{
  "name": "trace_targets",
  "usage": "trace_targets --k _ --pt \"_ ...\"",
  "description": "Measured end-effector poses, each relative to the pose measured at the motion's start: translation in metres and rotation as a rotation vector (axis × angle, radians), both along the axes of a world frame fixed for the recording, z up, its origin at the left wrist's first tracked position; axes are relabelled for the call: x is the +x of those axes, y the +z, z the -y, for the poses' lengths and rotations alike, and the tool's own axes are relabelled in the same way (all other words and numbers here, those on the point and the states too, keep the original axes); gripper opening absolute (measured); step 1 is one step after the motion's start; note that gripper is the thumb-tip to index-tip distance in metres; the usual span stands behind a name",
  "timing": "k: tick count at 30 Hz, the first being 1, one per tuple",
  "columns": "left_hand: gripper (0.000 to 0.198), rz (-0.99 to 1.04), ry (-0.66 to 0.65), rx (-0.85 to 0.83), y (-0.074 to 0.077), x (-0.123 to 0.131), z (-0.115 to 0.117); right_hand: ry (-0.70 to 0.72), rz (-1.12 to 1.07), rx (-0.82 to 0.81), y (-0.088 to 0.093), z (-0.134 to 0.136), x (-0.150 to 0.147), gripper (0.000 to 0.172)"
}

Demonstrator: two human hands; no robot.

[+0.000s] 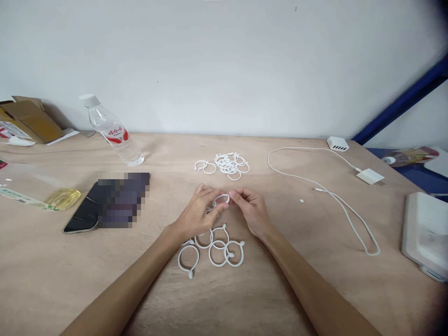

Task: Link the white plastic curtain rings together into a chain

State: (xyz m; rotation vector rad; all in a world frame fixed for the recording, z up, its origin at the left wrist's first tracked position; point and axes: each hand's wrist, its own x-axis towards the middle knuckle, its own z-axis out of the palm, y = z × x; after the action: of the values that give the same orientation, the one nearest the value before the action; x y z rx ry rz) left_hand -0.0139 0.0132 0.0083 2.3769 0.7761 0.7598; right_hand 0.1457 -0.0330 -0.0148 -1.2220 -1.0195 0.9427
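Note:
A white plastic ring [221, 196] is held between my two hands above the table. My left hand [200, 210] pinches its left and lower side, thumb toward me. With thumb and fingers closed, my right hand [250, 205] grips the ring's right edge. Just nearer to me lie several white rings with small knobs, among them a single ring [188, 259] at the left and overlapping rings [234, 254] at the right; my left hand partly covers some. Beyond my hands is a heap of similar white rings [227, 164].
On the left are a water bottle [117, 133], a phone [84, 210], a clear container lying sideways [28, 186] and a cardboard box [33, 119]. On the right are a white cable [301, 177], a plug adapter [370, 176], a charger hub [338, 143] and a white device [425, 233].

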Motion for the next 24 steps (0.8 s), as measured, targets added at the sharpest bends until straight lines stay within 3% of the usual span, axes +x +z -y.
trace_targets --k 6,11,14,19,24 --pt "0.037 0.011 0.087 -0.02 0.002 -0.011 -0.014 0.027 0.125 0.022 0.001 0.002 -0.003 0.02" --pt "0.041 -0.062 0.443 0.093 -0.01 -0.018 -0.058 0.168 0.441 0.147 0.003 0.005 -0.011 0.014" --pt "0.045 -0.196 0.571 0.095 -0.022 -0.015 -0.082 0.174 0.542 0.255 0.005 0.006 -0.014 0.015" --pt "0.029 -0.231 0.584 0.114 -0.026 -0.009 -0.095 0.098 0.551 0.255 0.006 0.005 -0.014 0.014" --pt "0.027 -0.198 0.544 0.152 -0.014 -0.017 -0.093 0.017 0.508 0.194 0.0 0.002 -0.012 0.011"
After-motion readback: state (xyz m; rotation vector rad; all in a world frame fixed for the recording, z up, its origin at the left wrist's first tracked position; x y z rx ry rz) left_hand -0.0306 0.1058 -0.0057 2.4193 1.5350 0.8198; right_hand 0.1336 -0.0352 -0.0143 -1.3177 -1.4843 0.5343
